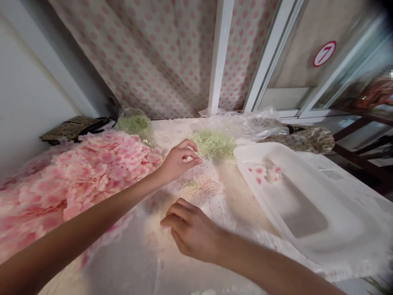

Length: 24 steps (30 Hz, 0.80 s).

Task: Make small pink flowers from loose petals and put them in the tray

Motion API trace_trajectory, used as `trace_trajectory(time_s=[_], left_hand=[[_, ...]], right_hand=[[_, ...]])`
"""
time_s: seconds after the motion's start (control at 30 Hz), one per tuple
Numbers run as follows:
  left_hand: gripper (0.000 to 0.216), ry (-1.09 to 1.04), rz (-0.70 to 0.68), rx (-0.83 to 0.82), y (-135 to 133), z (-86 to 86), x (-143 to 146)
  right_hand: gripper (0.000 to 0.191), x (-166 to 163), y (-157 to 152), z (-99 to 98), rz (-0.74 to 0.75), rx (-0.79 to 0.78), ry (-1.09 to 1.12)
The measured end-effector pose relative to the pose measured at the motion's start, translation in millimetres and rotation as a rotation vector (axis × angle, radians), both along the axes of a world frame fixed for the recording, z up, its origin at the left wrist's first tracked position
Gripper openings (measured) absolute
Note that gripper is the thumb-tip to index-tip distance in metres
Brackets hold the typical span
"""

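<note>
Pink-dotted curtain (147,49) up behind, white table (116,262) out front, and right in the middle lies a small tuft of green shreds (190,185) beside some thin pink strands (211,186), between the two hands. Just beyond them, the left hand (176,162) reaches in, its forefinger and thumb bent and parted, near the front left of a bigger green pile (215,143). Nearer the viewer, the right hand (196,233) comes in with fingers curled inward; whether they pinch anything, I cannot tell. Out to the left, a great heap of pink flowers (92,168) spreads along the table under and beside the left arm, with a clear bag of green filling (135,125) at its far edge and a patterned pouch (72,127) behind. Over on the right sits a white tub (307,172), a few pink-and-white petals (259,172) in its far left part. Crumpled clear plastic (245,123) lies along the back, and a round number-seven sign (324,53) marks the glass.
</note>
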<state>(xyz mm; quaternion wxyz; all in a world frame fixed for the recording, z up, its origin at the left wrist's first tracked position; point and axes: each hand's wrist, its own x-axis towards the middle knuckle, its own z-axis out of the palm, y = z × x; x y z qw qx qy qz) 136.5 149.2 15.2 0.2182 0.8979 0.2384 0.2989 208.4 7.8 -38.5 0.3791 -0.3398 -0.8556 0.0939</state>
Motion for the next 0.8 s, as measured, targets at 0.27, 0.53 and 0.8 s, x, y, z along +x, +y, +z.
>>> trace_trajectory(time_s=[0.27,0.53,0.8], left_hand=[[0.016,-0.152,0.1,-0.572,-65.5,3.4,-80.3],[0.019,-0.046,0.088,-0.585,-92.0,-7.4,-104.3],[0.02,-0.077,0.02,-0.677,-106.4,-19.1,-106.7]], right_hand=[[0.027,6.1,-9.2,15.3,0.024,-0.236,0.31],[0.02,25.9,-1.2,31.5,0.146,-0.461,0.522],[0.014,14.1,-1.1,24.5,0.167,-0.539,0.583]])
